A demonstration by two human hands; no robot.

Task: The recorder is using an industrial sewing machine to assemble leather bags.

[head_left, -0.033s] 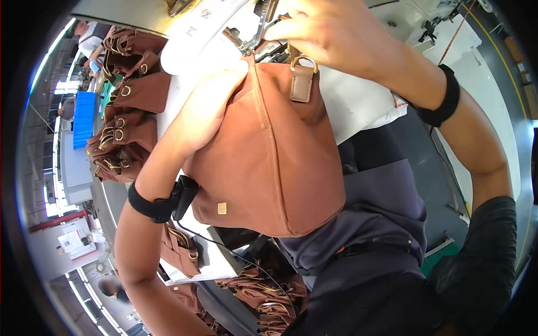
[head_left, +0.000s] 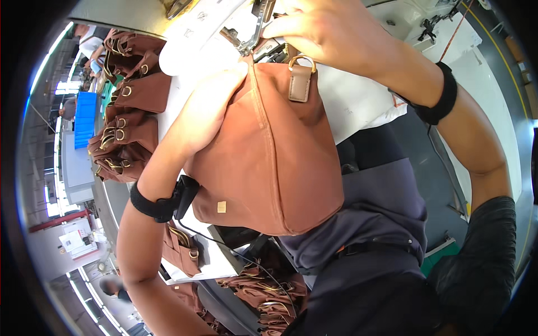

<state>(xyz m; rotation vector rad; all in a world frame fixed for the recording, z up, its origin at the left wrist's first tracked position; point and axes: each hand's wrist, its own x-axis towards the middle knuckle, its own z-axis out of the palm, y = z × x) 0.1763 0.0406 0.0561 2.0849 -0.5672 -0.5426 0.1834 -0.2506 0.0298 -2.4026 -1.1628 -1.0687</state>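
Observation:
A brown fabric bag (head_left: 263, 168) with a seam down its middle and a gold ring tab (head_left: 298, 84) lies before me, its top at a metal sewing-machine foot (head_left: 249, 42). My left hand (head_left: 210, 112) grips the bag's top edge left of the seam, fingertips partly hidden. My right hand (head_left: 314, 31) is bent at the machine, just above the ring, fingers closed at the metal parts; what they hold is hidden.
Stacks of brown bags line the left side (head_left: 134, 92) and lie below the work surface (head_left: 263, 291). A blue bin (head_left: 84, 117) stands farther left, near other people (head_left: 89, 39). A white surface (head_left: 358, 101) extends rightward, and a cable (head_left: 235, 252) hangs below my left wrist.

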